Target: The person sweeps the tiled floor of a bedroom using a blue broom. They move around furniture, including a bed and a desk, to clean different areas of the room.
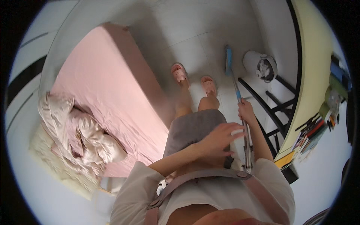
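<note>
A long-handled broom or mop (235, 84) with a blue head (228, 60) reaches down to the tiled floor, right of my feet. My right hand (246, 110) is closed around its shaft, just above a blue sleeve. Higher on the shaft, my left hand (223, 137) is held beside it with the fingers spread and slightly blurred; whether the fingertips touch the shaft is unclear. Pink slippers (179, 73) are on my feet, and a grey apron or skirt covers my lap area.
To the left stands a bed with a pink sheet (107, 76) and a crumpled satin quilt (95, 137). At right are a waste bin (253, 62) holding crumpled white material, black furniture legs (258, 98), and a yellow-green tabletop (313, 62) with books (312, 132).
</note>
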Demonstrator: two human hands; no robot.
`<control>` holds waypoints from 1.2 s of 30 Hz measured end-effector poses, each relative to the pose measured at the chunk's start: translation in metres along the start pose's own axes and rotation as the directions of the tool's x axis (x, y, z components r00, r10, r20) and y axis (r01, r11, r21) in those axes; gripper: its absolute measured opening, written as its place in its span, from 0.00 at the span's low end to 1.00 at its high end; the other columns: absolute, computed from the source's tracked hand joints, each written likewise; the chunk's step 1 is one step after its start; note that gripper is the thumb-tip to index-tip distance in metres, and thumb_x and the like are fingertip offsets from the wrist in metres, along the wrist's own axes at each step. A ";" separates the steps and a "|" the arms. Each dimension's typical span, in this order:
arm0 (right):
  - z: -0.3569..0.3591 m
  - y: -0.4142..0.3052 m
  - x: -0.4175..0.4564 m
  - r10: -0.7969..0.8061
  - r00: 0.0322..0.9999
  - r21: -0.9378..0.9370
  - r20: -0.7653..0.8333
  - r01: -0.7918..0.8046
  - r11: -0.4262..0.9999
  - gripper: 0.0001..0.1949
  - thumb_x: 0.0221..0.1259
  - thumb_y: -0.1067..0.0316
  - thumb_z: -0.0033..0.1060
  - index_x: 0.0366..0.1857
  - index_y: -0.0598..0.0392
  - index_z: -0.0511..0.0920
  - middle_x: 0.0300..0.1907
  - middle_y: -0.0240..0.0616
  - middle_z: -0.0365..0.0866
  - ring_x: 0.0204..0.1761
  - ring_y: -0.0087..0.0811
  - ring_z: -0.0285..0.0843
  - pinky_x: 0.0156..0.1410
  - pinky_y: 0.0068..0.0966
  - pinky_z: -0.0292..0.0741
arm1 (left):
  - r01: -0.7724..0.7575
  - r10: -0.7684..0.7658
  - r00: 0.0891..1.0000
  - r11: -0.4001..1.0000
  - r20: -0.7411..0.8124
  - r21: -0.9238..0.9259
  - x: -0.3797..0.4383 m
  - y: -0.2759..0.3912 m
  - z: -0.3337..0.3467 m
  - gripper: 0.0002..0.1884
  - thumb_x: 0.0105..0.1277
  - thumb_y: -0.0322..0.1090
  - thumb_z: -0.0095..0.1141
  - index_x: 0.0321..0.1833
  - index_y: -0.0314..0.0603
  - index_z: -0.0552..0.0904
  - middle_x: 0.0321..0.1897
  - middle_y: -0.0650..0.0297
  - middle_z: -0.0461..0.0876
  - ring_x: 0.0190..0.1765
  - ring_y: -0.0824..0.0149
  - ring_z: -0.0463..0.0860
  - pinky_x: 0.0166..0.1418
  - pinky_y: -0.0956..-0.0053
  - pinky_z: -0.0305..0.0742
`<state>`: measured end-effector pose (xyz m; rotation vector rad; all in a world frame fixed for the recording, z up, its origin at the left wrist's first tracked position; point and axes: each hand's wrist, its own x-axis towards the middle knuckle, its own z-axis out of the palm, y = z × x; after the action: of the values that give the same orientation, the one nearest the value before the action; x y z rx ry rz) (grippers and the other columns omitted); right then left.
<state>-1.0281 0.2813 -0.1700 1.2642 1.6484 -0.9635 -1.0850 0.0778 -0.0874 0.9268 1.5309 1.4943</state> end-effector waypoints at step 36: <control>-0.048 -0.096 0.115 -0.554 0.796 0.171 -0.243 0.597 0.784 0.17 0.52 0.53 0.65 0.31 0.56 0.73 0.26 0.44 0.78 0.30 0.39 0.78 0.36 0.31 0.72 | -0.179 0.174 0.981 0.983 -0.088 -0.051 0.196 -0.003 -0.081 0.16 0.48 0.19 0.54 0.11 0.37 0.61 0.11 0.62 0.60 0.16 0.63 0.61 0.28 0.71 0.64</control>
<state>-1.1469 0.3453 -0.2510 1.0226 2.1856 -1.4927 -1.2414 0.2207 -0.1001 0.9980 1.4868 1.7140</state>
